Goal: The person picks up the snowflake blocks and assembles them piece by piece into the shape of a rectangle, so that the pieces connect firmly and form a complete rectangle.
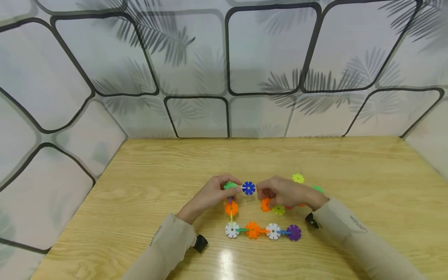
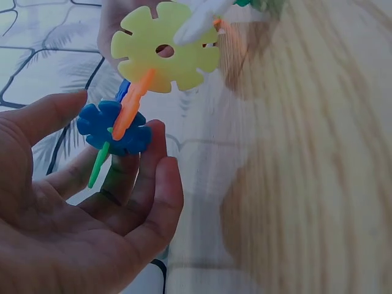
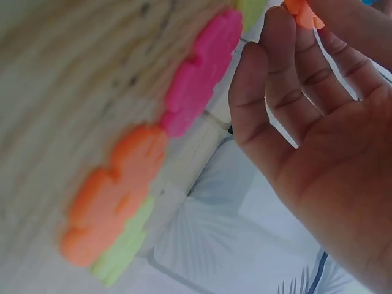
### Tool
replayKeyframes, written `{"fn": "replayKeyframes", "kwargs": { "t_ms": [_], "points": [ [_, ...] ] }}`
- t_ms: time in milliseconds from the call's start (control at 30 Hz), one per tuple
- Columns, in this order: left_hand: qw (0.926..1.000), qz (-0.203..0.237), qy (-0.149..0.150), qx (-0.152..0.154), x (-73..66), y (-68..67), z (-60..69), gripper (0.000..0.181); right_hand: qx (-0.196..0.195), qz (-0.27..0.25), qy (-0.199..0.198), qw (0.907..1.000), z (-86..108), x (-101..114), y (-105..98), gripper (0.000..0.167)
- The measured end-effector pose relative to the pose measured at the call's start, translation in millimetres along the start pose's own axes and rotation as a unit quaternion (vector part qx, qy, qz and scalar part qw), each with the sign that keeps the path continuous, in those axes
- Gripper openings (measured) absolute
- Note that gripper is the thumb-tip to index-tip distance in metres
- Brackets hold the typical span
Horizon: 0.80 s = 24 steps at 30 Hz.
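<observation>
Notched plastic discs, slotted together flat and edge-on, form an L-shaped chain on the table. My left hand (image 1: 215,191) pinches the green disc (image 1: 229,185) at the chain's upper end. A white piece joins it to a dark blue disc (image 1: 249,188). Below the green disc come a blue edge-on disc (image 2: 113,125), an orange disc (image 1: 231,209) and a yellow disc (image 2: 165,52). From the white corner disc (image 1: 232,230) the chain runs right to a purple disc (image 1: 294,232). My right hand (image 1: 285,190), right of the dark blue disc, pinches a small orange disc (image 3: 304,13), partly hidden by its fingers.
Loose discs lie under and around the right forearm: a yellow one (image 1: 298,178), a yellow-green one (image 1: 279,210), a pink one (image 3: 205,70) and an orange one (image 3: 116,193). A patterned wall covering (image 1: 262,50) stands behind the wooden table (image 1: 157,163).
</observation>
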<state>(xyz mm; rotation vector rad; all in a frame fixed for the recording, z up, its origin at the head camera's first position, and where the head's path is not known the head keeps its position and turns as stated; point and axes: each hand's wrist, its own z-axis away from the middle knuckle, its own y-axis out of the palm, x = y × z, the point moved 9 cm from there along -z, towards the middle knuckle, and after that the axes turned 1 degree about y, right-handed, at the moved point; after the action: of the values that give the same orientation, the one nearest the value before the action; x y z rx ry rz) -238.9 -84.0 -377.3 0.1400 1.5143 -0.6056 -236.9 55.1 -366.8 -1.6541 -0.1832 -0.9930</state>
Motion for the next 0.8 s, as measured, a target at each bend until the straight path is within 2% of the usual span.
{"fn": "replayKeyframes", "kwargs": {
  "t_ms": [133,333,533,800],
  "points": [
    [0.9999,-0.011,0.01,0.007,-3.4,0.1,-1.2,0.028,-0.013,0.001,-0.005,0.9999,0.5,1,-7,0.03],
    [0.9994,-0.027,0.022,-0.006,-2.9,-0.7,-4.3,0.019,-0.062,-0.007,0.017,0.9979,9.1,-5,-21,0.021],
    [0.9992,-0.034,0.013,-0.019,1.0,2.0,-5.8,0.013,-0.1,-0.068,0.053,0.9912,21.8,-17,-28,0.017],
    [0.9979,-0.042,0.015,-0.047,3.2,-5.1,-4.3,0.015,-0.101,-0.095,0.051,0.9891,13.2,-17,-28,0.019]
  ]
}}
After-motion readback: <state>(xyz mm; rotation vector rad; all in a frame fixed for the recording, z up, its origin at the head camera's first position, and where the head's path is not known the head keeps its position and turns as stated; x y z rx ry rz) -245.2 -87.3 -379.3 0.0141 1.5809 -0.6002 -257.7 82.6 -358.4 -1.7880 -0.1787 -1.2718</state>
